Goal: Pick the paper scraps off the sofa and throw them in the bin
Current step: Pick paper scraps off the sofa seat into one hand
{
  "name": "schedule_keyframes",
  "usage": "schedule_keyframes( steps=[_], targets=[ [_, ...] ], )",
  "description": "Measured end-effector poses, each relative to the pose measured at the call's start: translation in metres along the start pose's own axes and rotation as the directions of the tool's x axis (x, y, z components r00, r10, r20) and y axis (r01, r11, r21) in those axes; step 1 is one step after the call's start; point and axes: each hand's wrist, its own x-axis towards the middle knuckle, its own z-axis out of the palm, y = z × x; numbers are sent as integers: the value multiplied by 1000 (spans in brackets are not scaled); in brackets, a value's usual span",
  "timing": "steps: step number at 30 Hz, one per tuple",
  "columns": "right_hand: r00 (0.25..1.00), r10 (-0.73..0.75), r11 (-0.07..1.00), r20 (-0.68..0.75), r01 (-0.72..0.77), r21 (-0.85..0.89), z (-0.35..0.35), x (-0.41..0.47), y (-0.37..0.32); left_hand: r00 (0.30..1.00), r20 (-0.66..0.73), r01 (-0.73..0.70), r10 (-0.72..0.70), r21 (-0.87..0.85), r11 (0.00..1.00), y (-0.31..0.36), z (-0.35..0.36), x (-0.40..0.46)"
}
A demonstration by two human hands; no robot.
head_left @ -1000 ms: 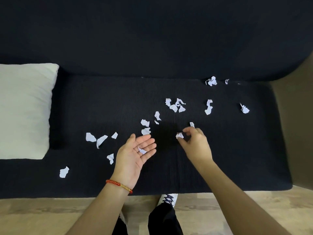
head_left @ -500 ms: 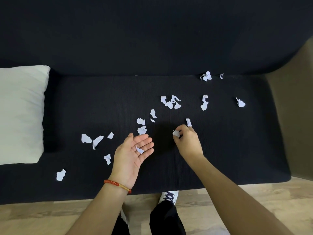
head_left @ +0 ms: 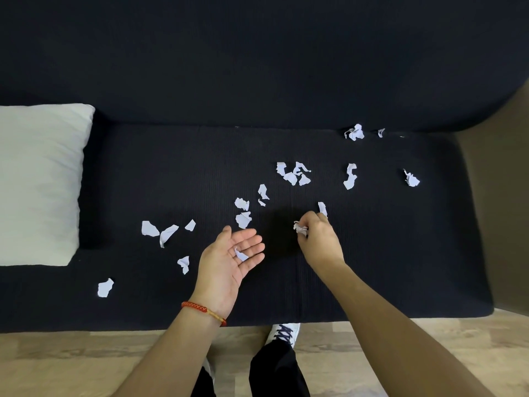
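Observation:
Several white paper scraps lie scattered over the black sofa seat (head_left: 372,267), from a piece at the front left (head_left: 105,287) to a crumpled one by the backrest (head_left: 355,132). My left hand (head_left: 226,265) is held palm up over the seat, fingers relaxed, with one small scrap (head_left: 240,255) lying on its fingers. My right hand (head_left: 317,239) hovers to the right of it and pinches a crumpled scrap (head_left: 300,228) between thumb and fingertips. Another scrap (head_left: 322,208) lies just beyond the right hand's knuckles. No bin is in view.
A white pillow (head_left: 37,184) leans at the sofa's left end. The tall black backrest (head_left: 257,67) rises behind the seat. Wooden floor (head_left: 71,365) runs along the front edge, where my legs and a white shoe (head_left: 283,333) stand. A brown wall (head_left: 498,196) borders the right.
The right hand holding its crumpled scrap has drawn slightly back toward me and to the left. The left hand stays palm up with its scrap.

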Motion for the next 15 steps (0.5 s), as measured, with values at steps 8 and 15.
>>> schedule_keyframes(
  steps=[8,15],
  targets=[
    [997,79,972,6,-78,222,-3,-16,-6,999,-34,12,-12,14,1000,-8,-8,2],
    [997,-83,905,-6,78,419,-30,-78,-68,995,-102,17,-22,-50,999,-15,-2,5]
  ],
)
